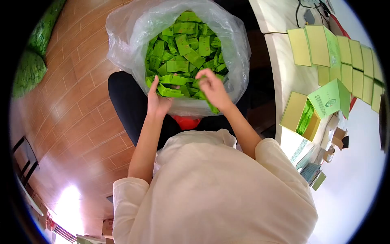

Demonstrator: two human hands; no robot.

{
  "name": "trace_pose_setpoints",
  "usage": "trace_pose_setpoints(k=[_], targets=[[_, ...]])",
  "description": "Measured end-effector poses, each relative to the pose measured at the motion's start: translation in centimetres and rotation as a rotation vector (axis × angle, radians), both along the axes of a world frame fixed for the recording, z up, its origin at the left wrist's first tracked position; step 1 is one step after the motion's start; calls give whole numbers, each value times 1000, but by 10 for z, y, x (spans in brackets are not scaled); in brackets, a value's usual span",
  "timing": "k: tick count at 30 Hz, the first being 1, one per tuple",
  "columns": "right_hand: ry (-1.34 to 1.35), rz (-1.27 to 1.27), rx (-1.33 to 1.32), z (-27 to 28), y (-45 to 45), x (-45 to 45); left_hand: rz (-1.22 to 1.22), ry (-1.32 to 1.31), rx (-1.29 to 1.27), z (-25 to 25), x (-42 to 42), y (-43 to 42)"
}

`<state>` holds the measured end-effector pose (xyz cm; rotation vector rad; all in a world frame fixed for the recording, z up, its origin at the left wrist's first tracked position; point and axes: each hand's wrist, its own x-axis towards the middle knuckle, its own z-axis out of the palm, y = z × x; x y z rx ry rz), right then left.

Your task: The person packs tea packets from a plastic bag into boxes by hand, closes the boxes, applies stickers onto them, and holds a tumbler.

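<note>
A large clear plastic bag (237, 53) stands open between my knees, filled with small flat green packets (185, 44). At its near left edge, my left hand (159, 99) is closed around a few green packets, thumb on the near side and fingers partly hidden beneath them. My right hand (213, 90) is over the near right part of the bag, its fingers curled and slightly blurred. A green packet (212, 106) hangs below those fingers and looks gripped in them.
On the table (284, 53) at right, an open green box (294, 110) holds green packets, its lid (327, 99) raised. Rows of pale green boxes (349, 57) stand beyond it. Cables (302, 12) lie at the far end. Full green sacks (30, 73) sit on the floor at left.
</note>
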<state>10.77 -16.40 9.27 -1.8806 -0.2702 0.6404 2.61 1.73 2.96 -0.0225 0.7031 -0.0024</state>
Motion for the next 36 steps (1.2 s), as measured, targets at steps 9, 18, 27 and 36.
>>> trace_pose_setpoints(k=[9,18,27,36], targets=[[-336,162,-355,6,1,-10,-388,75,552,25,-7,-19],[323,288,-352,-28,-13,11,-812,-407,1673,45,-13,-36],[1018,-494,341,-29,-28,-7,-674,-97,731,28,-26,-54],[115,-788,-128,-68,-29,-31,-671,-137,1002,43,-28,-86]])
